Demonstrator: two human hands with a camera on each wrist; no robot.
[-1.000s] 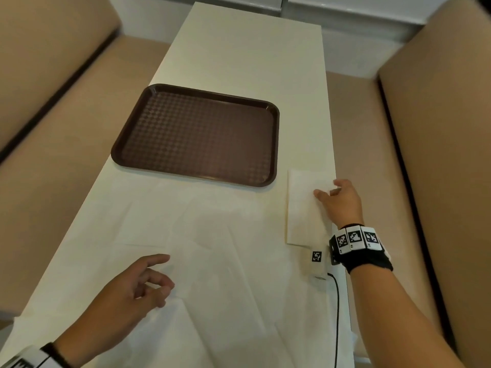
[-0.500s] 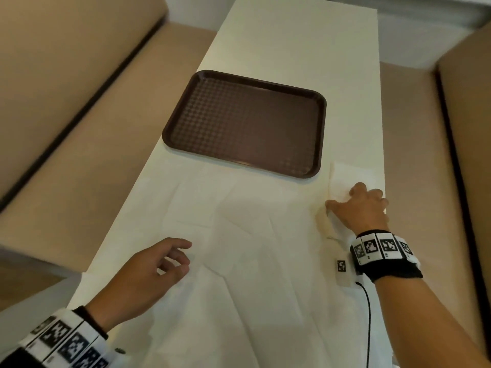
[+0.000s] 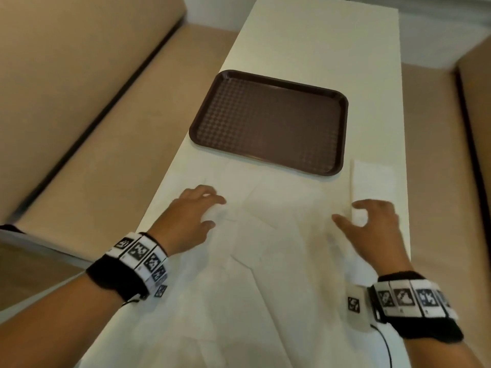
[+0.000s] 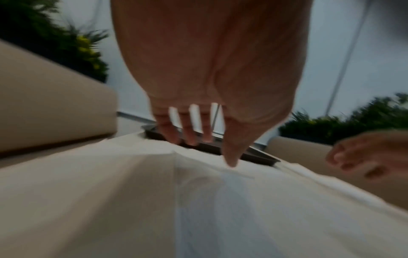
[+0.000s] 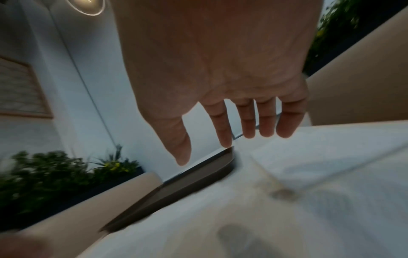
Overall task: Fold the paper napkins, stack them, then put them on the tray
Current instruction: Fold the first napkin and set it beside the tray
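A brown tray lies bare in the middle of the white table. A folded napkin lies by the tray's near right corner. Large unfolded white napkins overlap across the near half of the table. My left hand hovers low over their left part with fingers spread, the thumb tip touching the paper. My right hand is over their right edge just below the folded napkin, fingers spread and holding nothing.
Beige bench seats run along both long sides of the narrow table. The tray's edge shows in the right wrist view. Planters with green plants stand behind the benches.
My right hand has left the folded napkin and drawn back toward me. My left hand has moved forward over the unfolded napkins and spread its fingers. The head view shifted left.
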